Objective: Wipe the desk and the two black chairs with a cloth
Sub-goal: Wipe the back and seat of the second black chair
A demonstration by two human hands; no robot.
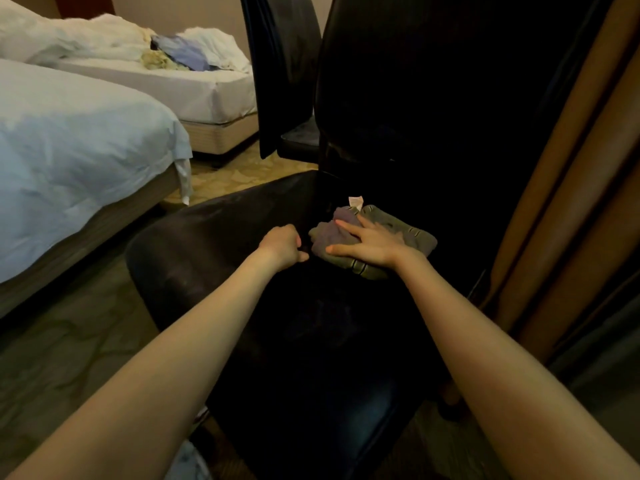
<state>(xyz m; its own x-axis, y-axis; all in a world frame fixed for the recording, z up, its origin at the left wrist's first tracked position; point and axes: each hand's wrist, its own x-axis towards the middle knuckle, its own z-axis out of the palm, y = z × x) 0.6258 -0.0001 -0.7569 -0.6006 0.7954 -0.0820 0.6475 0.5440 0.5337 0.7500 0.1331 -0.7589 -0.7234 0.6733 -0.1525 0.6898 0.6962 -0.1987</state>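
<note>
Bedding fills the left side. A near bed [69, 150] with a white cover runs along the left edge. A far bed [207, 91] stands in the upper left, with a heap of linen [187, 53] on top of it. Patterned carpet [62, 341] shows below the near bed and between the two.

Just left of centre, the left hand [282, 245] lies on the seat of the near chair [225, 271]. Its fingers are curled in on themselves with nothing seen inside them, and its knuckles are just beside the cloth [412, 233].

Above it, in the upper centre, the far chair [280, 64] stands behind the near one, showing its tall black back and a strip of seat.

The cloth is grey and folded, with striped edges and a white tag at its far end. It lies at the rear of the near chair's seat, close to where the seat meets the backrest, slightly right of centre. The right hand [370, 245] presses flat on it, with fingers straight, spread and pointing left, and the thumb along the cloth's near edge.

The near chair's black backrest rises in the upper right. A brown curtain [571, 168] hangs in folds just beside it down the right edge.
</note>
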